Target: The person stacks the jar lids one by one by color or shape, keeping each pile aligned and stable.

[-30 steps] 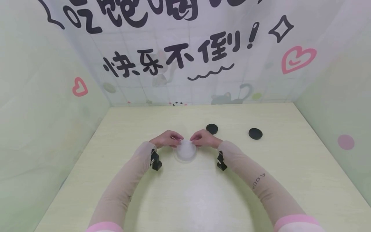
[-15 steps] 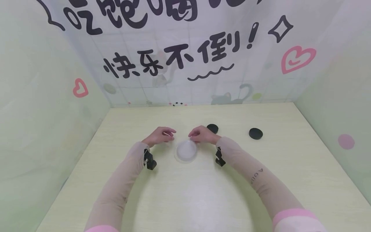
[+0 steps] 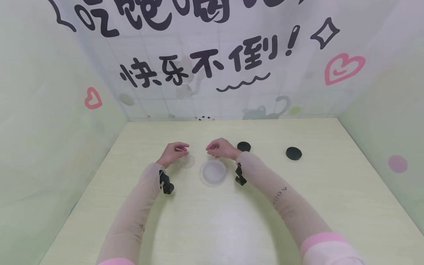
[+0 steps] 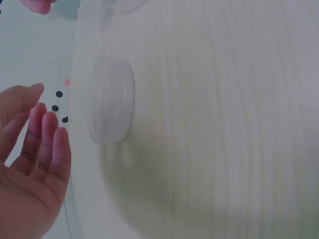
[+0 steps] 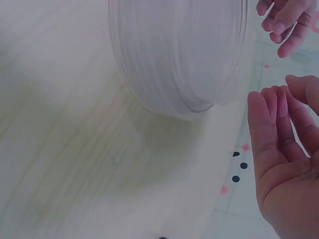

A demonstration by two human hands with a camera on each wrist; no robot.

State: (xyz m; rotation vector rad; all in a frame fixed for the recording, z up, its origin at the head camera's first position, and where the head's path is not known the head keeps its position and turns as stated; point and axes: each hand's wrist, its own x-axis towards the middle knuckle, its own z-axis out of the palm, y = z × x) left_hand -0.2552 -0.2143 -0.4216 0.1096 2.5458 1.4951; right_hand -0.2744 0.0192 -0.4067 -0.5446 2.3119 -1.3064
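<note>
- The left hand (image 3: 173, 152) and the right hand (image 3: 222, 148) are apart, facing each other, fingers loosely bent; neither visibly grips anything.
- Just beside the left hand, on its near side, 1 clear shallow dish (image 3: 188, 161) lies on the table (image 3: 212, 224). Being see-through on a pale top, it could be missed and pushed by a low sweep of that hand.
- To the dish's right and nearer, 1 cloudy round container (image 3: 214, 173) sits between the forearms. Its layered sides suggest stacked pieces, though I cannot tell how many; a sideways knock from a wrist could shift the upper part.
- Far right are 2 black discs, the left disc (image 3: 243, 147) close to the right wrist, where pulling back carelessly might nudge it; the right disc (image 3: 293, 154), well apart, seems at little risk.
</note>
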